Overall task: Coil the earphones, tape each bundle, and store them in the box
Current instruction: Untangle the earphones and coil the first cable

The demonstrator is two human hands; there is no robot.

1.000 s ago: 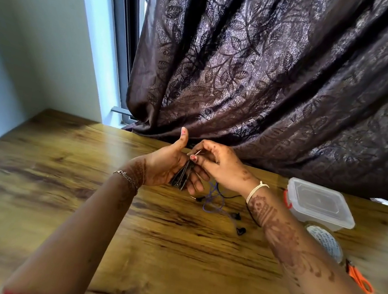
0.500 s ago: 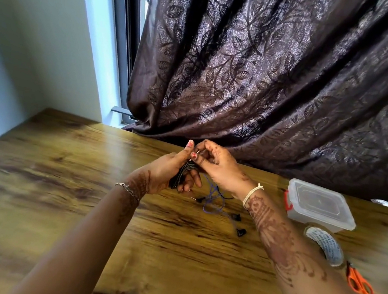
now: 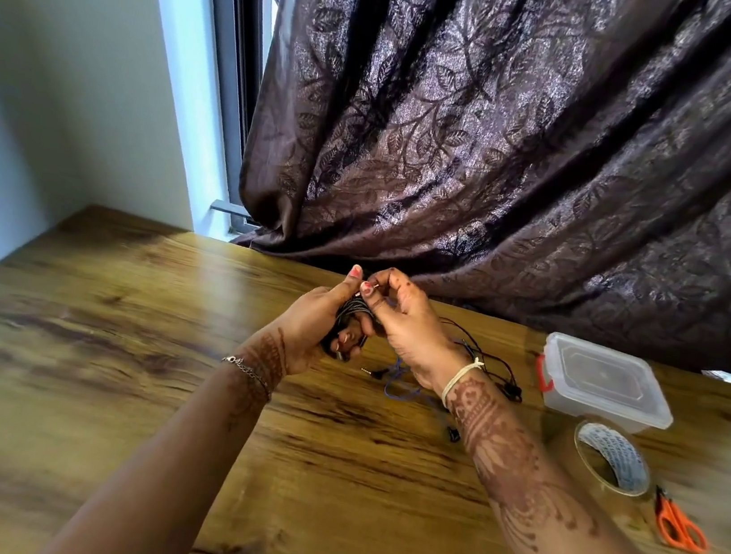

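Note:
My left hand grips a coiled bundle of black earphone cable above the wooden table. My right hand pinches the cable's metal plug end at the top of the bundle, thumb against my left thumb. More loose earphones, black and blue, lie tangled on the table just behind and under my right wrist. A clear plastic box with its lid on and a red latch stands to the right. A roll of clear tape lies in front of the box.
Orange-handled scissors lie to the right of the tape near the table's right side. A dark patterned curtain hangs down to the table's back edge. A wall and window frame are at the left.
Both hands have stayed close together on the bundle and shifted slightly; my right fingers have brought the plug end up to the top of the coil.

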